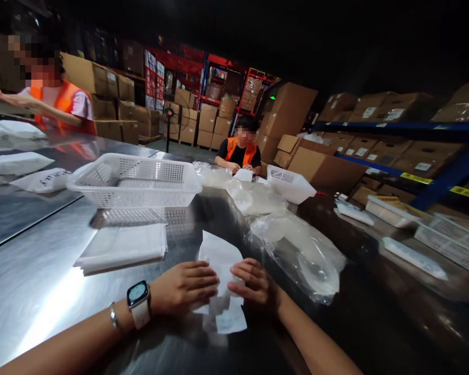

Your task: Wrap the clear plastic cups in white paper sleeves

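Note:
A crumpled white sheet [221, 255], which looks like paper, stands partly raised off the shiny metal table, its lower flap [231, 317] hanging toward me. My left hand [185, 288], with a watch on the wrist, grips its left side with the fingers laid across the front. From the other side my right hand [254, 284] holds the sheet with bent fingers. Both thumbs are hidden. Left of the hands lies a neat stack of flat white sheets [123, 246]. Clear plastic bags [300, 252] with pale contents rest to the right.
A white perforated basket [136, 195] sits behind the stack, and another basket [291, 183] farther back. White packages [42, 179] lie at the left. Two people in orange vests are across the table. Shelves with cartons [398, 151] line the right, beside more trays [449, 242].

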`<state>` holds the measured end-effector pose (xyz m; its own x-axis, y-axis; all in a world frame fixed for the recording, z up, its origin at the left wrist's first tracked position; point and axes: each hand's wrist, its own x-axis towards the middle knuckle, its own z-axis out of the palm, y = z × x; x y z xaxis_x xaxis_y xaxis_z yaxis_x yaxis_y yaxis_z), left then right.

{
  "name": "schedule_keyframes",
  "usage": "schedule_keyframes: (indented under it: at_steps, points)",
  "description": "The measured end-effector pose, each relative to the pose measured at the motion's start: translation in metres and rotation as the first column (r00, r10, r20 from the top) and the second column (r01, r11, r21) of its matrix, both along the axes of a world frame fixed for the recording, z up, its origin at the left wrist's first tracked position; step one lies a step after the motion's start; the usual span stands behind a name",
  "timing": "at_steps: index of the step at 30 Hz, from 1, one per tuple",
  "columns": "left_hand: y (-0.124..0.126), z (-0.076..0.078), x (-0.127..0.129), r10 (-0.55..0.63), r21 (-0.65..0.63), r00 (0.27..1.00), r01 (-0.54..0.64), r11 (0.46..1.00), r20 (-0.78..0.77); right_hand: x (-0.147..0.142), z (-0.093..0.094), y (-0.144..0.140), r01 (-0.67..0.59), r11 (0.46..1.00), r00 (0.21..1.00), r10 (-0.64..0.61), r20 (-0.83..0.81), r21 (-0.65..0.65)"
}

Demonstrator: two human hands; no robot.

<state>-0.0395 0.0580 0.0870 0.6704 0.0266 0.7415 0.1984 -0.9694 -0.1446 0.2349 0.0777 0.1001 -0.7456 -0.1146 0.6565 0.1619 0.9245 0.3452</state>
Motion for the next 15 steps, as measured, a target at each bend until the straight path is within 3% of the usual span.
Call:
schedule_keyframes:
  at_steps: [6,11,15]
  points:
    - [-0.002,0.005,-0.001,0.005,-0.054,1.0,-0.004,0.999,0.009,-0.009,0.005,-0.012,-0.04,0.977,0.999,0.041,0.0,0.211]
    - [-0.006,0.009,-0.008,0.165,-0.26,0.983,-0.139,0.956,0.08,-0.012,0.004,-0.016,0.038,0.996,0.995,-0.03,-0.1,0.078]
    - [-0.005,0.0,-0.012,0.258,-0.358,0.961,-0.209,0.91,0.095,-0.011,0.003,-0.014,0.025,1.0,0.991,-0.025,-0.13,0.0]
